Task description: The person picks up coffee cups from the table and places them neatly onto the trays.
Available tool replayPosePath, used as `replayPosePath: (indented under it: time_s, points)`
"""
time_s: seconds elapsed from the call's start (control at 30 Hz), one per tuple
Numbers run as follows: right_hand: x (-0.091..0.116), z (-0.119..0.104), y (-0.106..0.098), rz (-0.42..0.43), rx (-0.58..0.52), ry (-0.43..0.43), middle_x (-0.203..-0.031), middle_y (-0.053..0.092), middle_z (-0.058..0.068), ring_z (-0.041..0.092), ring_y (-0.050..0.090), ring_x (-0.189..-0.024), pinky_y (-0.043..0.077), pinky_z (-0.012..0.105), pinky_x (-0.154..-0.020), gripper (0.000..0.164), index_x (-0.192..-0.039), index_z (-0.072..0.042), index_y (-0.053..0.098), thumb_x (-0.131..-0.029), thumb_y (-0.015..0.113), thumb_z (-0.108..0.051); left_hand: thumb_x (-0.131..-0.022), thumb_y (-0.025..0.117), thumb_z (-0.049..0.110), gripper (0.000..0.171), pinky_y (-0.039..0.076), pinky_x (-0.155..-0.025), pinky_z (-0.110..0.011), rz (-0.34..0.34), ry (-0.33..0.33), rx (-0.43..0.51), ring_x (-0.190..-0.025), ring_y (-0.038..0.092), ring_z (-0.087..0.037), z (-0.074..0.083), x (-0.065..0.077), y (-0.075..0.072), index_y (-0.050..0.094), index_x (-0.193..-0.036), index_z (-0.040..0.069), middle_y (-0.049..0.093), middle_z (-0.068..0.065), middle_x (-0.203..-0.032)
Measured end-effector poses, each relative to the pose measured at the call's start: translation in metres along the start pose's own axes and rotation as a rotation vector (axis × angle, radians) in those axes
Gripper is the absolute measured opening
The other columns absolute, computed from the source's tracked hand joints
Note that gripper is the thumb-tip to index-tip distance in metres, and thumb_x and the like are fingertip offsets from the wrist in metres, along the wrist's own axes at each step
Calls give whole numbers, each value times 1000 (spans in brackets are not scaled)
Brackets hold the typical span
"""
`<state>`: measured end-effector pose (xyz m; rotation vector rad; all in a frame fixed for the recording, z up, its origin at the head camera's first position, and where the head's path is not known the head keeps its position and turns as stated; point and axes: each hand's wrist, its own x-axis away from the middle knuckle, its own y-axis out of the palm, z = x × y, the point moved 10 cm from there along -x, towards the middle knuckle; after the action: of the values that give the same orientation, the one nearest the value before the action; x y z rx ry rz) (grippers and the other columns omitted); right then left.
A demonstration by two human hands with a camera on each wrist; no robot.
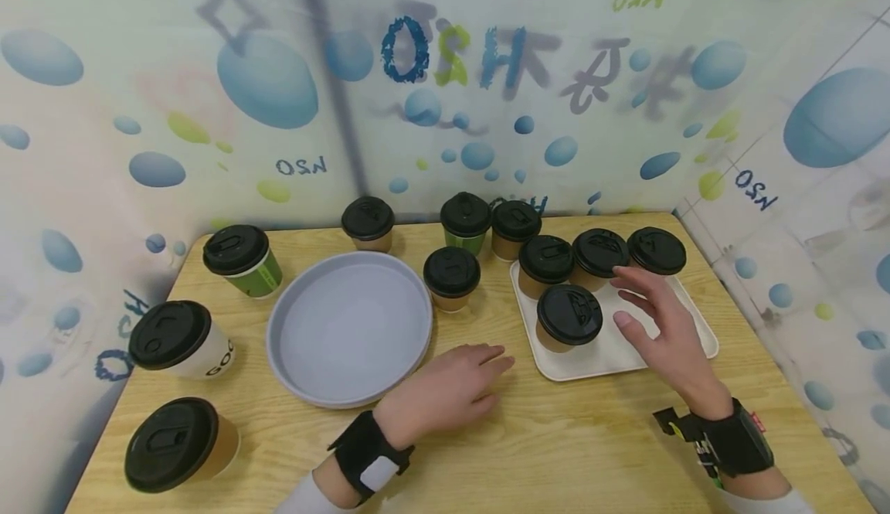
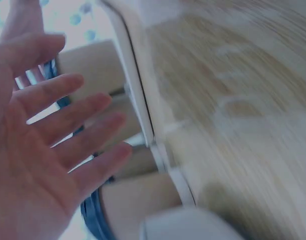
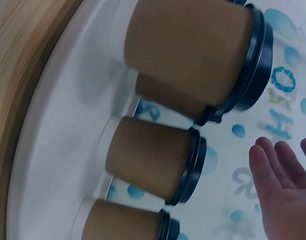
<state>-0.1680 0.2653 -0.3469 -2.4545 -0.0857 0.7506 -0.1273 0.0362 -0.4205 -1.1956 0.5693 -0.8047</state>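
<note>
My left hand (image 1: 445, 394) hovers over the wooden table between the round grey plate and the white tray, its fingers extended and holding nothing. In the left wrist view its fingers are spread apart. My right hand (image 1: 664, 332) is above the right part of the white tray (image 1: 626, 355), thumb apart from the fingers, with nothing in its grasp. Several brown paper cups with black lids stand on that tray: a front cup (image 1: 568, 317) and a row behind it, among them a middle cup (image 1: 601, 255) and a right-hand cup (image 1: 657, 251) close to my right fingertips.
The round grey plate (image 1: 351, 328) lies left of centre. Around it stand a green cup (image 1: 253, 267), a white cup (image 1: 188, 340), a brown cup (image 1: 184, 444) and several more lidded cups. A patterned curtain (image 1: 445, 89) rises along the table's back edge.
</note>
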Motion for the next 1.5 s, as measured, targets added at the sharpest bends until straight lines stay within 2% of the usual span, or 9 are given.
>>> replayPosePath:
  time_s: [0.2, 0.37, 0.6, 0.77, 0.87, 1.0, 1.17, 1.3, 1.5]
  points:
    - [-1, -23, 18, 3, -107, -84, -143, 55, 15, 14, 55, -131, 43, 23, -109, 57, -148, 2, 50, -93, 65, 4, -100, 69, 23, 32, 55, -96, -35, 265, -32, 28, -114, 68, -16, -17, 31, -35, 72, -129, 11, 72, -3, -126]
    - [-3, -45, 43, -24, -196, -159, -139, 56, 23, 17, 56, -132, 44, 26, -109, 54, -145, 7, 50, -94, 67, 1, -96, 74, 19, 23, 59, -87, -37, 437, -97, 25, -104, 72, -18, -36, 56, -56, 77, -117, 10, 75, -2, -115]
    - [-2, -56, 97, -117, -200, -70, -146, 53, 18, 15, 48, -139, 37, 26, -116, 61, -150, -3, 47, -92, 67, 4, -94, 74, 16, 18, 59, -86, -40, 585, -191, 0, -104, 72, -21, -62, 84, -78, 78, -112, 12, 76, -2, -112]
    - [-1, -56, 135, -122, -249, 26, -150, 49, 16, 25, 47, -141, 39, 29, -115, 60, -152, -4, 44, -96, 66, 0, -94, 74, 15, 18, 59, -88, -43, 634, -234, 49, -107, 71, -24, -76, 96, -86, 78, -111, 10, 76, -4, -113]
    - [-6, -53, 151, -97, -292, 115, -154, 46, 13, 27, 43, -143, 40, 36, -115, 60, -154, -5, 42, -98, 65, -4, -95, 75, 16, 17, 58, -88, -44, 640, -265, 83, -108, 71, -24, -83, 101, -87, 78, -111, 10, 76, -4, -113]
    - [-14, -39, 168, -58, -323, 256, -160, 37, 13, 29, 34, -149, 36, 48, -117, 67, -157, -6, 35, -98, 67, -10, -94, 76, 16, 16, 59, -84, -45, 650, -294, 95, -104, 72, -24, -88, 106, -90, 77, -109, 10, 76, -3, -110]
    - [-22, -17, 187, -36, -364, 408, -163, 29, 13, 30, 28, -151, 31, 53, -119, 81, -161, -7, 24, -98, 72, -21, -94, 76, 16, 14, 59, -80, -44, 672, -308, 96, -100, 72, -24, -93, 111, -94, 76, -106, 10, 75, -3, -106]
    - [-30, -7, 199, -45, -400, 448, -165, 25, 17, 33, 25, -153, 29, 56, -120, 91, -163, -5, 19, -95, 76, -27, -93, 77, 14, 13, 59, -79, -44, 693, -311, 91, -99, 71, -25, -95, 114, -96, 76, -104, 9, 75, -3, -105]
    - [-37, 2, 213, -80, -361, 470, -165, 24, 19, 36, 26, -152, 26, 56, -121, 99, -163, -4, 20, -91, 81, -31, -92, 78, 14, 12, 58, -80, -45, 714, -309, 67, -101, 68, -26, -97, 117, -98, 76, -103, 10, 71, -3, -105]
